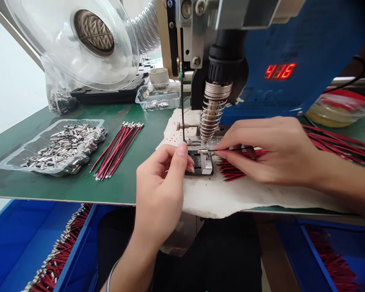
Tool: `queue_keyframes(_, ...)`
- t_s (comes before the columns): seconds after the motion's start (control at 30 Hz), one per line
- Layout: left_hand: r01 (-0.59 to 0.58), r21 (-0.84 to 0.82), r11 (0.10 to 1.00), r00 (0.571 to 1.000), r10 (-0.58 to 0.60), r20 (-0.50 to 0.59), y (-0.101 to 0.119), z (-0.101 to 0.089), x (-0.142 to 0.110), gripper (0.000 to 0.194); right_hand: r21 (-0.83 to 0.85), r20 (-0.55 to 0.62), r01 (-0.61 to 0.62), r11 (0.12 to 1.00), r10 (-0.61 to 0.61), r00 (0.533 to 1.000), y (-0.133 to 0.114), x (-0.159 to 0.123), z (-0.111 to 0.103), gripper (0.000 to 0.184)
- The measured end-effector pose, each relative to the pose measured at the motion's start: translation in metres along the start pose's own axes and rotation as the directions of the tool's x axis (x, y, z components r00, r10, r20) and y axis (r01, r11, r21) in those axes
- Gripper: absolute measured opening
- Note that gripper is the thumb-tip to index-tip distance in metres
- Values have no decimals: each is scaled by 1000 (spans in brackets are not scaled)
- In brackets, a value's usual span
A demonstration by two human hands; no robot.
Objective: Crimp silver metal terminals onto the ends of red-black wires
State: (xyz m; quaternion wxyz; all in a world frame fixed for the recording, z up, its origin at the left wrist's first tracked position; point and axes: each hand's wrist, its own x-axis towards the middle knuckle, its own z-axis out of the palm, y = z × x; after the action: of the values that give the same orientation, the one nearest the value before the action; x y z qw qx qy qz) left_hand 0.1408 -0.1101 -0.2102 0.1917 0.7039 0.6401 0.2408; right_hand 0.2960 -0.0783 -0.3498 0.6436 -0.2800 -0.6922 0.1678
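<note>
Green bench (76, 186), bearing a ragged-edged off-white cloth (219, 198) under a machine with a blue housing (292, 36) and a red digital display (280, 71) reading 416. Right hand (261, 150): thumb and index finger pinching a thin black wire (239, 149), whose far end meets a small silver metal cylinder (203, 151); the cylinder lies at the silver-and-black metal fixture (207, 165), beneath a vertical shaft wrapped in a coiled metal spring (212, 109). Left hand (162, 182): fingers curled, thumb near the index finger, just beside the fixture; whether anything is gripped cannot be told. Red-and-black wires (231, 172), one loose batch, on the cloth below the right hand. Left of the cloth: one bundle of red-and-black wires with silver ends (118, 150); beside it, one clear plastic tray (21, 156) heaped with small silver metal pieces (67, 148). Behind: one large transparent plastic reel (48, 40). Below the bench, left: one blue plastic bin (24, 227) containing silver-tipped red wires (62, 255).
</note>
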Motion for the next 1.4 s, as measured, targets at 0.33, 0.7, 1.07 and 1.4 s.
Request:
queue_keyframes(0.33, -134, 89, 987, 968, 111, 226, 13, 21, -29, 23, -31, -73, 134, 990, -136, 988, -32, -1, -9, 9)
queue_keyframes(0.7, 11, 163, 987, 1000, -14, 17, 19, -28, -15, 20, 44, 179, 265, 963, -269, 946, 8, -3, -20, 8)
queue_keyframes(1.07, 33, 933, 358, 995, 77, -65, 33, -94, 62, 27, -18, 484, 41, 999, -27, 875, 21, -1, -23, 10)
queue_keyframes(1.4, 59, 935, 350, 992, 81, -93, 39, -98, 63, 34, -13, 489, 20, 1000, -11, 872, 23, -1, -20, 13)
